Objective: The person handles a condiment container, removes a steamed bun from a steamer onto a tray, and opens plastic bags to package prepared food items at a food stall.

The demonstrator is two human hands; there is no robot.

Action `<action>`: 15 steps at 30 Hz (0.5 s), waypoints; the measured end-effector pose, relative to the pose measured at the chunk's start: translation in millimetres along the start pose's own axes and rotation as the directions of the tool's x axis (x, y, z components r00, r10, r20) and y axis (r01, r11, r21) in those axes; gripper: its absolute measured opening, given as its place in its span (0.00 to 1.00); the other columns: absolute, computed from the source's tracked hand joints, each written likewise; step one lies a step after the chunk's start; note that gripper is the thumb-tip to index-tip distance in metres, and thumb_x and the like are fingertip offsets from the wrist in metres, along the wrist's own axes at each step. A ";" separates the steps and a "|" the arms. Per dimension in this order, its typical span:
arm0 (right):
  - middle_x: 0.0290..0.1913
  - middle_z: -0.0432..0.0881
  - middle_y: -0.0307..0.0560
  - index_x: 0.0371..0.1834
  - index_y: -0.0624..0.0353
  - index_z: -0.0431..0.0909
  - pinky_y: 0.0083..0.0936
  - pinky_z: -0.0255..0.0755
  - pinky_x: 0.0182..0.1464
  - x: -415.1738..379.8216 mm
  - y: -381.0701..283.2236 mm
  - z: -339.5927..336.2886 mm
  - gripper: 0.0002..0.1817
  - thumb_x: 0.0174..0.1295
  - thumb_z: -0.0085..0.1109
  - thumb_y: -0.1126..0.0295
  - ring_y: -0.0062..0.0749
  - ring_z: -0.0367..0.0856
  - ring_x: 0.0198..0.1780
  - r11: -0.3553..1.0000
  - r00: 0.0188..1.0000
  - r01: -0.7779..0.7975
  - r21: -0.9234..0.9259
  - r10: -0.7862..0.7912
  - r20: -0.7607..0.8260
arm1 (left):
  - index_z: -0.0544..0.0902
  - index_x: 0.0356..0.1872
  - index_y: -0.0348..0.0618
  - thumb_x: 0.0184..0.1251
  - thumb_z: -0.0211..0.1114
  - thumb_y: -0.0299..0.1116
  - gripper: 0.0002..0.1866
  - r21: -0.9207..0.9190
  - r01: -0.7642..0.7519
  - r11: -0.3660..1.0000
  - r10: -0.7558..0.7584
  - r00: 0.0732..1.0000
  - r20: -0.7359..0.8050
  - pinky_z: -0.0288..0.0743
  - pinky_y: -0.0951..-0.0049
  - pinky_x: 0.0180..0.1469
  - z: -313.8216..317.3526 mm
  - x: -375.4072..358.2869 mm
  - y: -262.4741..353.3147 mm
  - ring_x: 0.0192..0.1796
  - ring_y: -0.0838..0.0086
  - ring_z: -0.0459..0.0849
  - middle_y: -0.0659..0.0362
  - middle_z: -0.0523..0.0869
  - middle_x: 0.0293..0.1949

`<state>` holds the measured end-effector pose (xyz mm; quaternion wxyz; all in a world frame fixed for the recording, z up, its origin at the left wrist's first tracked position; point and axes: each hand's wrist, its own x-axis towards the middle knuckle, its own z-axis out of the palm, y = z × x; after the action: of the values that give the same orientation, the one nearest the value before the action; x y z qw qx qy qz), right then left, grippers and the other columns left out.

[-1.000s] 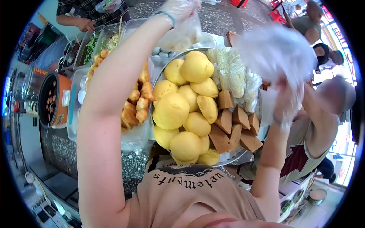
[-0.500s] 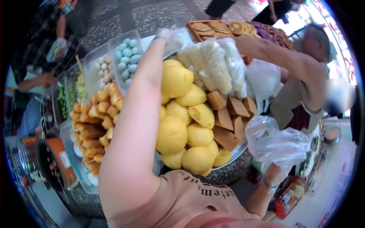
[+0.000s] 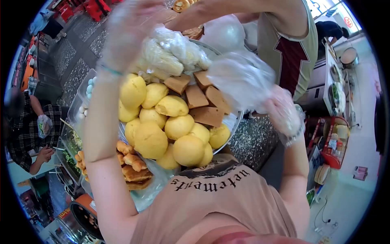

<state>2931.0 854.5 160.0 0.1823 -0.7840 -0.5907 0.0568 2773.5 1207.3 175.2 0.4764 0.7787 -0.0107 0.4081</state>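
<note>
Hands closed in over the bowl (image 3: 233, 124): the left hand (image 3: 130, 32) (gloved, spread) had reached its wrapped packs (image 3: 170, 55), the right hand (image 3: 284, 114) lifting a gripped bag (image 3: 241, 79) above the brown wedges (image 3: 203, 101).

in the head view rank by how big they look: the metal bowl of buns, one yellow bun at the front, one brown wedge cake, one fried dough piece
1. metal bowl, largest by far.
2. yellow bun.
3. brown wedge cake, close to the bun in apparent size, so that order is unsure.
4. fried dough piece, smallest.
</note>
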 end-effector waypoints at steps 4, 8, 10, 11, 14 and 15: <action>0.29 0.79 0.46 0.27 0.60 0.76 0.32 0.71 0.39 52.9 29.6 12.6 0.09 0.61 0.55 0.67 0.39 0.78 0.35 0.901 0.941 0.205 0.381 -0.289 0.178 | 0.70 0.65 0.36 0.61 0.68 0.36 0.31 0.301 -0.225 0.927 0.044 0.860 0.508 0.73 0.73 0.59 121.6 -28.3 21.3 0.56 0.71 0.79 0.56 0.81 0.54; 0.33 0.76 0.29 0.35 0.59 0.75 0.14 0.69 0.37 74.6 119.5 14.6 0.11 0.65 0.60 0.61 0.15 0.72 0.32 0.368 0.921 -0.317 0.874 -0.101 0.376 | 0.71 0.63 0.35 0.65 0.64 0.35 0.27 0.391 0.615 0.685 -0.681 0.348 0.644 0.74 0.71 0.58 135.7 -13.4 -21.4 0.56 0.71 0.79 0.56 0.82 0.52; 0.35 0.77 0.30 0.38 0.59 0.75 0.14 0.69 0.38 86.2 176.7 48.6 0.12 0.64 0.61 0.62 0.15 0.73 0.32 0.187 0.931 -0.331 0.925 -0.094 0.352 | 0.74 0.59 0.36 0.69 0.59 0.34 0.21 -0.364 0.840 0.401 -0.809 0.512 0.290 0.75 0.70 0.54 145.4 -23.7 -52.1 0.54 0.73 0.79 0.57 0.82 0.51; 0.36 0.78 0.31 0.40 0.59 0.76 0.14 0.70 0.39 95.0 200.5 56.7 0.12 0.63 0.63 0.62 0.16 0.73 0.32 -0.007 0.942 -0.331 0.943 -0.061 0.330 | 0.74 0.59 0.36 0.69 0.59 0.34 0.21 -0.368 0.838 0.404 -0.816 0.512 0.269 0.75 0.70 0.54 161.6 -25.6 -75.3 0.54 0.73 0.79 0.57 0.82 0.51; 0.38 0.79 0.32 0.41 0.59 0.77 0.15 0.71 0.39 165.0 244.6 76.2 0.10 0.63 0.63 0.65 0.17 0.75 0.35 -0.136 0.942 -0.231 0.963 0.217 0.257 | 0.78 0.49 0.40 0.71 0.55 0.38 0.14 -0.313 0.801 0.509 -0.834 0.549 0.048 0.76 0.74 0.48 209.9 1.1 -124.4 0.47 0.75 0.80 0.59 0.82 0.48; 0.37 0.79 0.32 0.43 0.59 0.78 0.16 0.72 0.40 191.5 264.8 85.9 0.10 0.64 0.62 0.66 0.18 0.77 0.36 -0.077 0.937 -0.163 0.984 0.300 0.179 | 0.77 0.51 0.39 0.71 0.54 0.40 0.17 -0.191 0.832 0.521 -0.852 0.520 -0.060 0.74 0.71 0.48 220.2 17.2 -138.6 0.46 0.72 0.78 0.58 0.82 0.44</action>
<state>3201.4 992.2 11.1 0.7015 -0.5049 -0.2171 0.4537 2978.8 1124.0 37.8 0.6664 0.6189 0.3747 0.1802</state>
